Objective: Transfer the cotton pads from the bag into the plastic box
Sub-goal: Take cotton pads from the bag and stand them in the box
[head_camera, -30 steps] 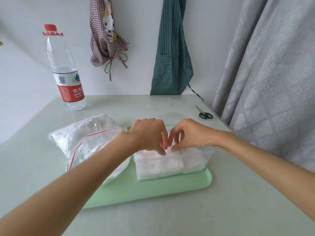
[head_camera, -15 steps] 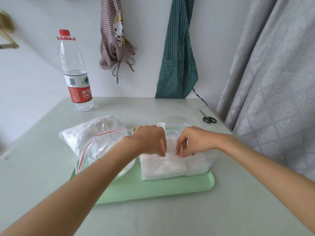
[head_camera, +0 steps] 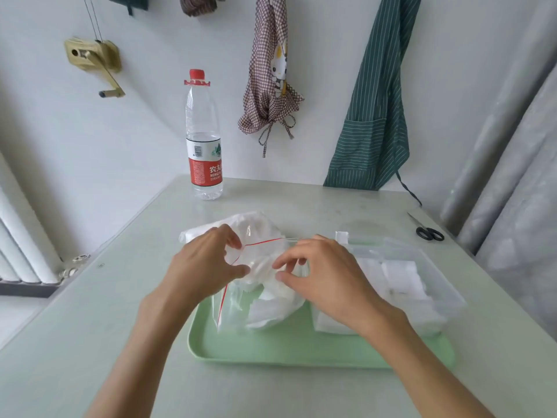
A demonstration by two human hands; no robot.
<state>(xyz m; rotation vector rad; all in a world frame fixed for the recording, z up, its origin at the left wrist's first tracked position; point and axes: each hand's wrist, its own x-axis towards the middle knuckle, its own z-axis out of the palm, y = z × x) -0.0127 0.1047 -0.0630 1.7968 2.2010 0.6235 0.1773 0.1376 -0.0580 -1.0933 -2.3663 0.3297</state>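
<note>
Both forearms reach forward; left hand (head_camera: 208, 263) and right hand (head_camera: 325, 273) face each other, fingers curled, pinching.

A single wide-angle view, worn on the person's head, looks forward and steeply down over both forearms, which enter from the bottom edge and meet near the middle of the frame. It sits close above the pale glass-topped table (head_camera: 301, 194), whose near edge falls outside the bottom of the frame. The table's far edge crosses the middle height, and above it the view faces a white wall (head_camera: 135, 131) filling the upper half. A grey patterned curtain (head_camera: 518, 176) runs down the right edge, a white ribbed radiator (head_camera: 21, 254) the left edge. Straight lines bow near the borders.
</note>
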